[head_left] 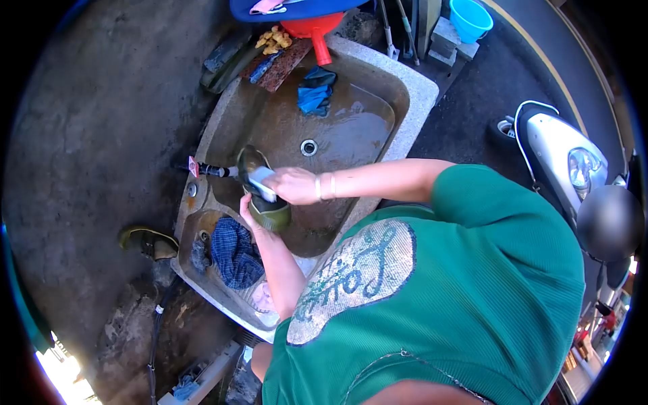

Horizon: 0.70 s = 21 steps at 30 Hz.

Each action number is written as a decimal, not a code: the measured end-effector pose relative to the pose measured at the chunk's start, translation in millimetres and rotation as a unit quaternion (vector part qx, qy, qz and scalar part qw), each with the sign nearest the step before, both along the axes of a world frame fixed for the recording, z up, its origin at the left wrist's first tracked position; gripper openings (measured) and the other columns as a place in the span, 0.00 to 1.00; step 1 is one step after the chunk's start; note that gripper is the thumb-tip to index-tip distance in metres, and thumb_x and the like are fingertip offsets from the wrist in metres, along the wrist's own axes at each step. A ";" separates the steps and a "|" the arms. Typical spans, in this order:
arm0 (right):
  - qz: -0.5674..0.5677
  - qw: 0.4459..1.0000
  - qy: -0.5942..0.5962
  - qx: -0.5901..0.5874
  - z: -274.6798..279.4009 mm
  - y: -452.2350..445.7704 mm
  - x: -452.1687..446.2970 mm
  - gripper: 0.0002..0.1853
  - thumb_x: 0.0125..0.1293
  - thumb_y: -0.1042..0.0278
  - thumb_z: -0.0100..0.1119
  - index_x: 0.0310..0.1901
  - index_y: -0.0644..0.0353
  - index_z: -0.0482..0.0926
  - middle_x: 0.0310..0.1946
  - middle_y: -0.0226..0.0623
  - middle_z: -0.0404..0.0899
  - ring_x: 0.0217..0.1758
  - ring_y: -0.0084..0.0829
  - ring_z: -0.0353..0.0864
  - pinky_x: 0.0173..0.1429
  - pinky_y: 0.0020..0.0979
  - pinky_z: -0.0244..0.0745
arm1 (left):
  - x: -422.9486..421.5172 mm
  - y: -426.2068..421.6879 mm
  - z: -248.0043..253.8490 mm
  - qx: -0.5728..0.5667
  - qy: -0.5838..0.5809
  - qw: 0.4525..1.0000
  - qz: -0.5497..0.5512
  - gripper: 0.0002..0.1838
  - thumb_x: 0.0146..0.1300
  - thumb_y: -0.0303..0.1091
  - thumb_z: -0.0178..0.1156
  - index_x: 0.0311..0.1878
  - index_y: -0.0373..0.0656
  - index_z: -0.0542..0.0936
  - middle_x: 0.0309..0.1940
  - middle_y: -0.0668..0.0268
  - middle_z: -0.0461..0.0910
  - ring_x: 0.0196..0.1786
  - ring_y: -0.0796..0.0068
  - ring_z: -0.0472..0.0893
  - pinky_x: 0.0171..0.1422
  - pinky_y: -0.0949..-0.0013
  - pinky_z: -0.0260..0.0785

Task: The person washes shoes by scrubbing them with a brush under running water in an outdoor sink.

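My left hand (250, 214) grips an olive-green shoe (273, 217) above the stone sink (420, 89), near the divider between its two basins. In my right hand (295, 185) is a pale brush (262, 183), held against the shoe, with the fingers wrapped round it. The shoe's toe points towards the tap (217, 171). A drain (308, 147) shows in the larger basin's wet floor, and a blue and black cloth (315, 92) lies beyond it. Dark blue checked cloth (235, 253) lies in the smaller basin.
Another olive shoe (150, 243) rests beside the sink's left edge. At the far end are a red dipper (314, 30), a blue basin (297, 9) and yellowish pieces (273, 40). A turquoise bucket (470, 20) stands on blocks; a scooter (563, 158) is at the right.
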State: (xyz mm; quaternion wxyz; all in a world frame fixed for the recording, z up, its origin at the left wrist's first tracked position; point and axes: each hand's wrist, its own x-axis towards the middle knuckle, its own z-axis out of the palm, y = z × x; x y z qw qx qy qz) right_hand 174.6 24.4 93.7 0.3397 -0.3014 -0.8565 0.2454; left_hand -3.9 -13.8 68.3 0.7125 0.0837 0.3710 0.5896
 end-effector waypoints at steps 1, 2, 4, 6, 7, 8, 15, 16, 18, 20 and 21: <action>-0.040 0.998 -0.053 -0.022 -5.3 11.9 -6.0 0.15 0.53 0.73 0.51 0.43 0.65 0.75 0.36 0.49 0.80 0.42 0.48 0.79 0.47 0.40 0.75 | 5.3 0.8 -2.9 -0.013 -0.002 1.000 0.004 0.24 0.56 0.46 0.50 0.50 0.37 0.75 0.43 0.58 0.80 0.45 0.62 0.78 0.54 0.62 0.69; -0.044 0.997 -0.051 -0.049 -5.1 25.1 -10.3 0.15 0.53 0.74 0.51 0.44 0.65 0.75 0.36 0.51 0.79 0.42 0.48 0.79 0.46 0.41 0.75 | 8.3 0.5 -8.2 -0.038 0.027 0.999 0.017 0.24 0.57 0.45 0.50 0.50 0.37 0.75 0.44 0.58 0.79 0.45 0.62 0.78 0.54 0.62 0.69; -0.041 0.994 -0.050 -0.094 -8.0 30.8 -11.2 0.15 0.53 0.74 0.50 0.45 0.63 0.75 0.35 0.53 0.79 0.38 0.49 0.80 0.43 0.42 0.76 | 4.0 -3.1 -13.1 -0.016 0.013 1.000 0.013 0.24 0.56 0.45 0.50 0.51 0.37 0.75 0.44 0.58 0.79 0.46 0.62 0.78 0.54 0.62 0.69; 0.006 0.993 -0.061 -0.101 2.9 1.9 -5.6 0.15 0.54 0.75 0.50 0.45 0.63 0.75 0.34 0.53 0.79 0.37 0.49 0.81 0.42 0.43 0.76 | 0.2 -6.8 6.1 0.053 0.036 0.998 -0.007 0.26 0.54 0.45 0.51 0.52 0.38 0.74 0.45 0.57 0.79 0.47 0.60 0.77 0.54 0.61 0.69; 0.060 0.990 -0.078 -0.104 6.8 -7.2 0.2 0.15 0.54 0.75 0.50 0.45 0.62 0.75 0.33 0.52 0.80 0.35 0.49 0.81 0.41 0.44 0.76 | -14.9 -6.9 -1.8 0.003 -0.006 1.000 -0.025 0.27 0.52 0.47 0.52 0.52 0.38 0.74 0.46 0.57 0.78 0.48 0.59 0.77 0.55 0.59 0.68; 0.042 0.992 -0.062 -0.097 8.7 -14.4 -1.3 0.15 0.54 0.75 0.50 0.45 0.61 0.75 0.31 0.50 0.80 0.33 0.49 0.81 0.39 0.45 0.76 | -15.6 -9.0 1.9 -0.034 0.014 0.999 -0.020 0.27 0.52 0.47 0.52 0.51 0.38 0.74 0.45 0.57 0.78 0.48 0.59 0.77 0.54 0.59 0.68; -0.044 0.991 -0.026 -0.122 -0.9 9.9 -5.3 0.11 0.53 0.70 0.52 0.40 0.57 0.75 0.29 0.48 0.80 0.31 0.49 0.81 0.36 0.45 0.75 | -9.3 -12.9 -12.6 -0.030 0.026 0.999 0.002 0.25 0.54 0.45 0.51 0.49 0.36 0.76 0.44 0.56 0.80 0.45 0.60 0.79 0.54 0.60 0.70; 0.092 0.980 -0.161 -0.071 1.2 2.7 0.4 0.12 0.53 0.72 0.52 0.41 0.60 0.75 0.28 0.49 0.80 0.31 0.50 0.80 0.37 0.45 0.75 | -9.9 -15.3 -3.8 -0.013 0.000 1.000 -0.022 0.29 0.51 0.42 0.53 0.54 0.35 0.71 0.46 0.56 0.78 0.48 0.60 0.77 0.54 0.59 0.70; 0.064 0.990 -0.075 -0.096 -5.5 -11.2 -6.5 0.13 0.52 0.73 0.53 0.41 0.63 0.76 0.30 0.50 0.80 0.31 0.50 0.81 0.38 0.44 0.76 | -9.5 -18.1 -0.2 -0.058 -0.001 0.998 -0.026 0.26 0.52 0.45 0.53 0.51 0.36 0.74 0.45 0.56 0.79 0.45 0.59 0.78 0.53 0.58 0.70; 0.027 0.981 -0.155 -0.113 -12.5 12.2 -12.3 0.12 0.53 0.73 0.52 0.41 0.61 0.77 0.33 0.49 0.80 0.35 0.49 0.81 0.40 0.44 0.76 | -3.3 -12.9 -19.8 -0.084 0.041 0.996 0.016 0.25 0.54 0.46 0.53 0.50 0.37 0.75 0.45 0.57 0.79 0.44 0.60 0.78 0.52 0.59 0.70; -0.016 0.987 -0.122 -0.106 -16.8 27.5 -17.8 0.12 0.54 0.72 0.51 0.41 0.59 0.77 0.34 0.48 0.81 0.37 0.48 0.81 0.42 0.44 0.75 | -0.5 -14.1 -28.2 -0.073 0.008 0.997 0.006 0.25 0.55 0.47 0.53 0.50 0.38 0.75 0.44 0.58 0.80 0.43 0.60 0.79 0.52 0.60 0.70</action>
